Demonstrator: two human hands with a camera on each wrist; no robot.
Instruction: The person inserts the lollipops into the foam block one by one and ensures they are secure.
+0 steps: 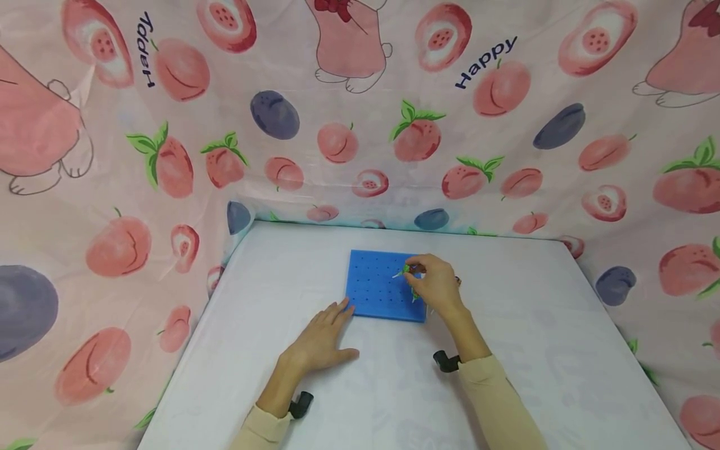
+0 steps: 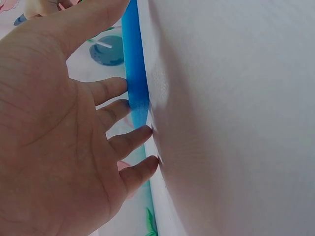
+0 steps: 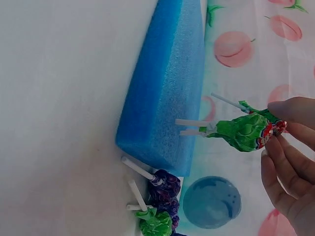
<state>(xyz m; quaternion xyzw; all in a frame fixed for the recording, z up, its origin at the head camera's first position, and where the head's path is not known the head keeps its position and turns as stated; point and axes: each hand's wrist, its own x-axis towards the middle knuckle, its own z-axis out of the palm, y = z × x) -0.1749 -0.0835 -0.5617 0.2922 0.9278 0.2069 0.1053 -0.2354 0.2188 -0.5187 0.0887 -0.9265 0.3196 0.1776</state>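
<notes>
A blue foam board (image 1: pixel 377 287) with rows of small holes lies flat on the white table. In the head view my left hand (image 1: pixel 320 340) lies palm down at its near left corner, fingers spread and fingertips against the edge. Over the board's right side, my right hand (image 1: pixel 439 284) pinches a green-wrapped lollipop (image 3: pixel 261 114) by its head, with the white stick pointing down toward the board. Right beside it, two green lollipops (image 3: pixel 241 132) stand upright with their sticks at the board's top face. The right fingers partly hide the held candy.
Several loose lollipops in purple wrappers (image 3: pixel 165 184) and a green one (image 3: pixel 155 223) lie on the table (image 1: pixel 534 337) beside the board's right end. Fruit-printed cloth (image 1: pixel 337 112) hangs behind and at both sides of the table.
</notes>
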